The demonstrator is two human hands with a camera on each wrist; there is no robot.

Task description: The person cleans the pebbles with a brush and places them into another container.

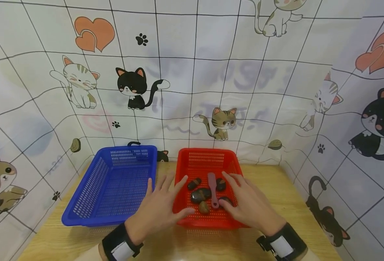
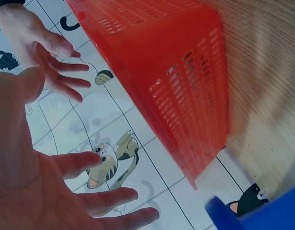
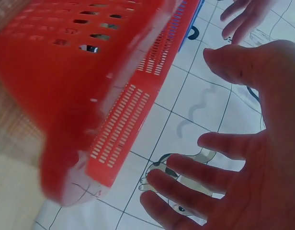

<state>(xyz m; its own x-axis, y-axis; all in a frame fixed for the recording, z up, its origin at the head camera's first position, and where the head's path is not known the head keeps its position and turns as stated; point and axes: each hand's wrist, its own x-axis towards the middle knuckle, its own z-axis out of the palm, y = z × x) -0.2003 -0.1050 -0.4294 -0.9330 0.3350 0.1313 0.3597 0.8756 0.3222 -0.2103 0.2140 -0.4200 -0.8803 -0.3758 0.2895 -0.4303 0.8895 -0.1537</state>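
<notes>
In the head view a red basket [image 1: 208, 154] holds several dark, glossy, stone-like pieces [image 1: 198, 196], a smaller brownish one [image 1: 204, 207] and a flat mauve tool [image 1: 212, 185] with a hole in its near end. My left hand [image 1: 157, 208] hovers at the basket's left side, fingers spread and holding nothing. Over its right side is my right hand [image 1: 249, 203], also spread and holding nothing; it partly hides one dark piece [image 1: 225, 200]. Both wrist views show the palms and loosely extended fingers beside the basket's outer walls, apart from them.
Left of the red basket stands a blue basket [image 1: 113, 219] with slotted walls. Both are on a light wooden table [image 1: 270, 177]. A white cloth [image 1: 179, 72] with grid lines and cartoon cats encloses the back and sides.
</notes>
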